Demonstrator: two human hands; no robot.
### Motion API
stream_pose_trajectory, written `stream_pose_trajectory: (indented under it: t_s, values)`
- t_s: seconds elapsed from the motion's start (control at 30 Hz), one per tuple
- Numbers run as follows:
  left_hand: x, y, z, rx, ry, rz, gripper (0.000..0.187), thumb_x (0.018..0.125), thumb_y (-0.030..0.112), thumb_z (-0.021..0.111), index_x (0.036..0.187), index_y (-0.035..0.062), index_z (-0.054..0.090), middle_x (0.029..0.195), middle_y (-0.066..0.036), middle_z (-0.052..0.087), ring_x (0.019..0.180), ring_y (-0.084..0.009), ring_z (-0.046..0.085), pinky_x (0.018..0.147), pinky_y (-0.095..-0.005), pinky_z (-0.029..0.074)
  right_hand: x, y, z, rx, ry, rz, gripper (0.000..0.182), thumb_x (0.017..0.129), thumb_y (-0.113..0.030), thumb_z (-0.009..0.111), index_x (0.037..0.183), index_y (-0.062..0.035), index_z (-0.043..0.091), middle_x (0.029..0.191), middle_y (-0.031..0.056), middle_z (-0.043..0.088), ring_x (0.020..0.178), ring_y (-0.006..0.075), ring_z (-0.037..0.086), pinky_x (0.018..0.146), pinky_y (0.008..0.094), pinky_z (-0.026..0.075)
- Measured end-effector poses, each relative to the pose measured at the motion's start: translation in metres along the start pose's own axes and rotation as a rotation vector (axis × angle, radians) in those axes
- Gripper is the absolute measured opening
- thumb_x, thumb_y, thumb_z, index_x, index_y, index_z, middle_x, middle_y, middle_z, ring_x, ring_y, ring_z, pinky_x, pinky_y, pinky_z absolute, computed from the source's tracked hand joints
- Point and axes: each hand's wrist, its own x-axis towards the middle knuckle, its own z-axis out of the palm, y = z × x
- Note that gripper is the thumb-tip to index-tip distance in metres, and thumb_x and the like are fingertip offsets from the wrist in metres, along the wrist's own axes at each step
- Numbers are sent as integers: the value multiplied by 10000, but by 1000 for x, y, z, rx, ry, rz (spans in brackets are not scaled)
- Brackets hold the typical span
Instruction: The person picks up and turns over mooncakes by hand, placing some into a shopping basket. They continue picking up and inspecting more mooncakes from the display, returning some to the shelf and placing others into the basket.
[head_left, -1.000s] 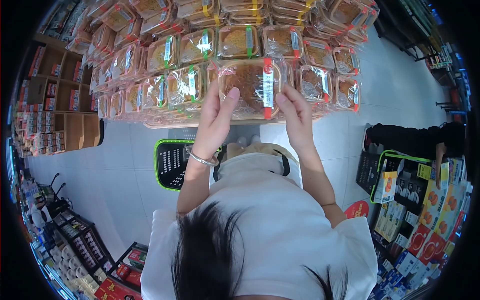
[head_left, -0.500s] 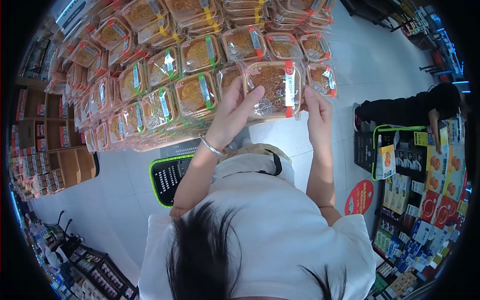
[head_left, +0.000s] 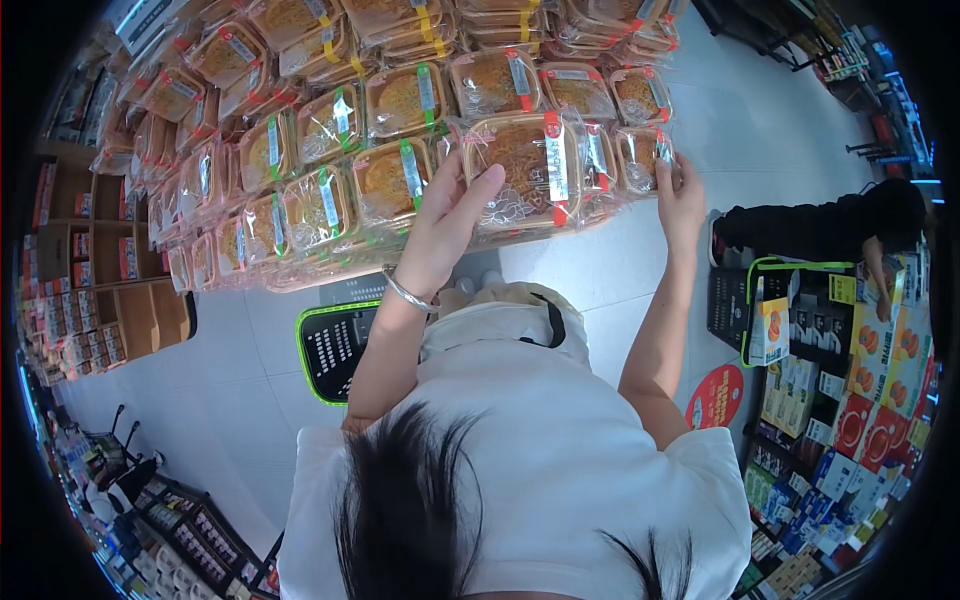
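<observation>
My left hand (head_left: 452,207) is closed on a clear-wrapped tray of brown baked food (head_left: 515,165), its thumb lying over the near left corner. A red-and-white label strip runs down the right part of that package. My right hand (head_left: 681,203) is off it, over at the right end of the display. Its fingers are apart and touch the right edge of a smaller wrapped package (head_left: 637,160). Directly behind the held package, another red-labelled package (head_left: 598,155) partly shows.
Stacks of similar packages with green labels (head_left: 390,180) fill the display ahead. A black basket with a green rim (head_left: 302,355) stands on the floor below. To the right, a person in dark clothes (head_left: 790,228) is beside another green-rimmed basket (head_left: 728,300) and shelves of boxed goods (head_left: 870,370).
My right hand has let go of the held package and moved right to the smaller one. The held package has shifted slightly left and down, still in my left hand.
</observation>
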Motion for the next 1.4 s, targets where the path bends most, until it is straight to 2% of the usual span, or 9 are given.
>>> stream_pose_trajectory:
  t_s: [0.33, 0.4, 0.53, 0.63, 0.73, 0.93, 1.0, 1.33, 1.4]
  values:
    - [-18, 17, -27, 57, 159, -50, 394, 926, 186, 516, 1267, 5, 434, 1136, -30, 551, 1019, -72, 479, 897, -229, 364, 7, -7, 3, -78, -59, -92, 473, 846, -351, 584, 1097, 50, 579, 990, 204, 593, 875, 301, 590, 796, 360, 447]
    - [-19, 14, -31, 15, 157, -2, 387, 925, 182, 514, 1260, 1, 441, 1148, -32, 550, 1030, -78, 479, 911, -238, 357, 12, -11, 0, -316, 101, -255, 487, 849, -353, 573, 1126, 47, 562, 1036, 227, 580, 952, 340, 563, 856, 386, 425]
    - [-22, 8, -38, -20, 127, 7, 377, 927, 180, 507, 1253, -1, 448, 1153, -32, 549, 1036, -82, 479, 920, -242, 352, 71, 3, 11, -226, 184, -323, 502, 850, -365, 560, 1162, 27, 546, 1095, 254, 558, 1040, 366, 525, 896, 395, 403]
    - [-24, 9, -40, -32, 118, 15, 374, 928, 178, 503, 1251, -2, 450, 1152, -32, 550, 1039, -84, 480, 921, -241, 352, 135, 36, 44, -135, 139, -331, 495, 855, -346, 545, 1193, 15, 522, 1097, 246, 576, 1037, 365, 543, 884, 397, 418]
    - [-27, 15, -42, -28, 118, 6, 373, 929, 178, 500, 1251, -4, 450, 1167, -37, 545, 1065, -91, 474, 948, -248, 335, 160, 43, 55, -185, -124, -83, 424, 862, -310, 527, 1126, 20, 569, 1023, 225, 620, 983, 356, 586, 848, 391, 441]
    - [-33, 14, -59, 51, 245, 0, 341, 914, 226, 531, 1199, 40, 509, 915, 59, 551, 716, 4, 417, 586, -159, 323, 158, 41, 47, -25, -340, -179, 348, 858, -302, 537, 899, 23, 653, 754, 162, 641, 701, 234, 598, 687, 342, 440]
    - [-34, 14, -61, 45, 268, 6, 322, 908, 242, 537, 1172, 58, 531, 782, 107, 480, 585, 18, 278, 476, -168, 181, 156, 38, 45, -49, -381, -189, 357, 853, -310, 548, 885, 31, 648, 677, 117, 598, 638, 178, 521, 643, 328, 415]
    - [-32, 16, -56, 42, 282, 7, 287, 910, 243, 530, 1135, 66, 547, 737, 116, 442, 557, 22, 273, 456, -168, 184, 139, 10, 33, 77, -385, -115, 373, 864, -310, 536, 830, 47, 640, 638, 87, 562, 638, 163, 489, 645, 324, 402]
    - [-32, 16, -55, 37, 288, -4, 284, 911, 242, 528, 1136, 70, 545, 733, 124, 432, 550, 22, 253, 452, -169, 165, 142, 9, 30, -110, -365, -132, 373, 876, -316, 526, 928, 32, 648, 780, 100, 617, 725, 168, 540, 699, 319, 424]
